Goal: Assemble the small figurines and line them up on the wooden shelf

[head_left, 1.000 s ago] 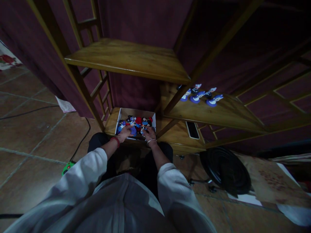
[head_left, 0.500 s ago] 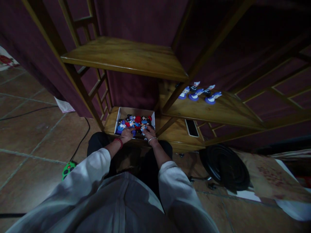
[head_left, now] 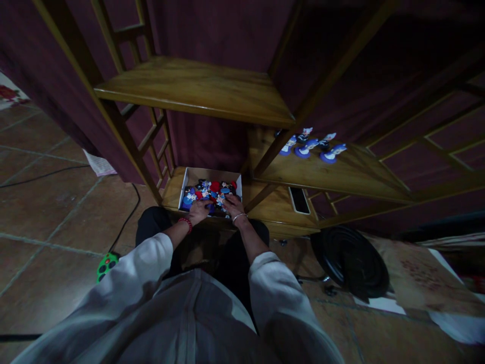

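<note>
A shallow white cardboard box [head_left: 183, 183] stands on the low wooden shelf in front of my knees, holding a jumble of small figurines [head_left: 214, 186] in red, blue, black and white. My left hand [head_left: 198, 211], with a red bead bracelet, reaches over the near rim, its fingers curled at a figurine with a purple base. Just to its right, my right hand [head_left: 233, 206], with a pale bracelet, has its fingertips closed on a white and blue figurine [head_left: 220, 200]. Dim light and the fingers hide most of what each hand grips.
Several figurines with purple bases [head_left: 328, 155] stand on the shelf [head_left: 341, 177] at right. Below lies a dark phone-like slab [head_left: 300, 200]. A higher shelf [head_left: 197, 91] overhangs the box. A black round seat [head_left: 352, 263] and green controller-like object [head_left: 106, 266] are beside me.
Both hands stay in the box with small finger movements. The purple base by my left fingers is more covered, and my right hand has shifted slightly.
</note>
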Available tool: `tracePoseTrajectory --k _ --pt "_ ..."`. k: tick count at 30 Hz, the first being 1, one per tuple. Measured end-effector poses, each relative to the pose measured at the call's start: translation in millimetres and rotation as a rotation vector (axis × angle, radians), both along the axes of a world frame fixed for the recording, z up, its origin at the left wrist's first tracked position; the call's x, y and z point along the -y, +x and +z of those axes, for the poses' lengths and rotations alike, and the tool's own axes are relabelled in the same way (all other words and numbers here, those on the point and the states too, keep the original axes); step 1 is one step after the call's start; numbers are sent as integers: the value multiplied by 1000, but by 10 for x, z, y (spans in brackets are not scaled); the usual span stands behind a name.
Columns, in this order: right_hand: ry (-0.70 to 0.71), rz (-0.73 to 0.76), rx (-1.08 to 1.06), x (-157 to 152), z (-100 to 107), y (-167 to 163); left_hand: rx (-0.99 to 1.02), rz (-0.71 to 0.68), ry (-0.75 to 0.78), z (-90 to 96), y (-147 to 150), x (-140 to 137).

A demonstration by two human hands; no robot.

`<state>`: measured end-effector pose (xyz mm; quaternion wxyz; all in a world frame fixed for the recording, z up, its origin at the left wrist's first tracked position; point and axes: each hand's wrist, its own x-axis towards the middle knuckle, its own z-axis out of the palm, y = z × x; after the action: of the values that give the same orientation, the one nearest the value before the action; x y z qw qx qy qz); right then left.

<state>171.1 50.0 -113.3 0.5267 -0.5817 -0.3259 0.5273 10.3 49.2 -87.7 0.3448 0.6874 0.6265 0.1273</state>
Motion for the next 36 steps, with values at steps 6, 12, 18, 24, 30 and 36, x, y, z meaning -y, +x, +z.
tracePoseTrajectory --k 6,12,18,24,30,36 --pt "33 62 -10 5 34 -43 145 25 21 -49 17 -37" --pt "62 99 18 25 62 -81 231 94 15 -45 53 -50" --pt "79 109 13 18 103 -99 373 187 23 -9 95 -77" --pt "69 213 61 -15 192 -139 584 328 9 -23 131 -66" --pt "92 262 163 -13 238 -203 770 446 14 -10 112 -55" --pt "84 254 256 28 203 -228 893 487 26 65 84 -55"
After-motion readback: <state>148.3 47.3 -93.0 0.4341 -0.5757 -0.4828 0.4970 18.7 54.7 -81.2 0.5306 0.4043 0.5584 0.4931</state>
